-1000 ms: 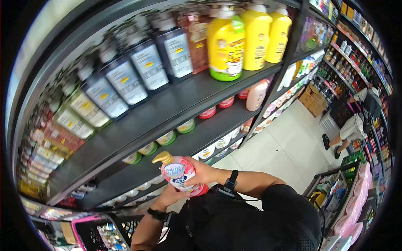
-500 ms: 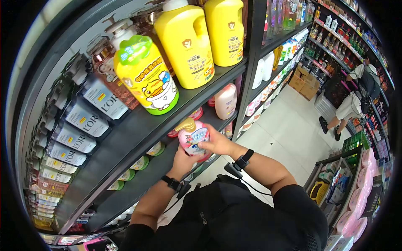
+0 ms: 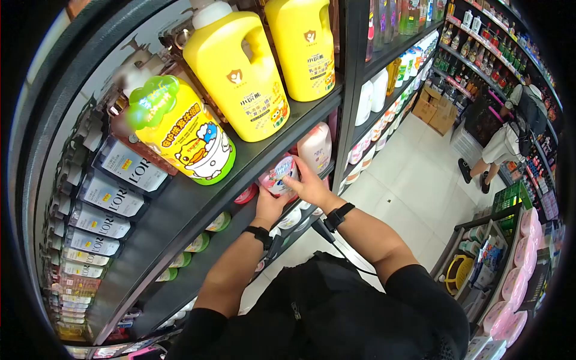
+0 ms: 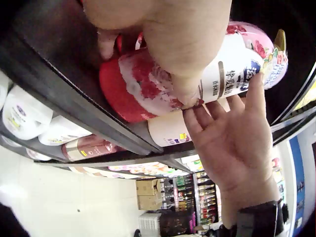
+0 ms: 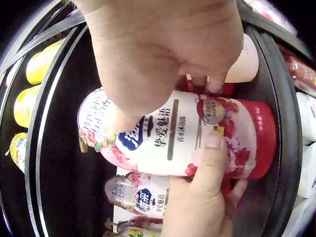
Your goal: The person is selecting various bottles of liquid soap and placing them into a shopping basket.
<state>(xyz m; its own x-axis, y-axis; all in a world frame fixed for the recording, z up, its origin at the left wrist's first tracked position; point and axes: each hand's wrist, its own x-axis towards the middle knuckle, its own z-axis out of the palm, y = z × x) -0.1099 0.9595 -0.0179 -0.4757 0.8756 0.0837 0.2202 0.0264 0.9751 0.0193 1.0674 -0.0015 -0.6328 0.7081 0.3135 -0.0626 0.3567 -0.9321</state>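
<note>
Both hands hold a red-and-pink pump bottle (image 5: 195,133) with a white floral label. It is inside the second shelf level in the head view, below the yellow bottles. My left hand (image 3: 271,203) grips its lower body, thumb across the label in the right wrist view. On the other side, my right hand (image 3: 313,187) grips it higher up, thumb on the front. A matching bottle (image 5: 160,197) stands beside it on the same shelf. To its right is a pale pink bottle (image 3: 315,147). The shelf edge hides the pump top in the head view.
Large yellow bottles (image 3: 240,78) stand on the shelf (image 3: 198,222) above the hands. Green-based tubs (image 3: 198,243) line the level below to the left. A shelf upright (image 3: 348,90) rises at the right. A person (image 3: 510,135) stands in the aisle near cardboard boxes (image 3: 435,111).
Both hands have carried the pump bottle forward and right, from in front of the body into the shelf level beside the pale pink bottle. The head view has turned rightward along the shelf.
</note>
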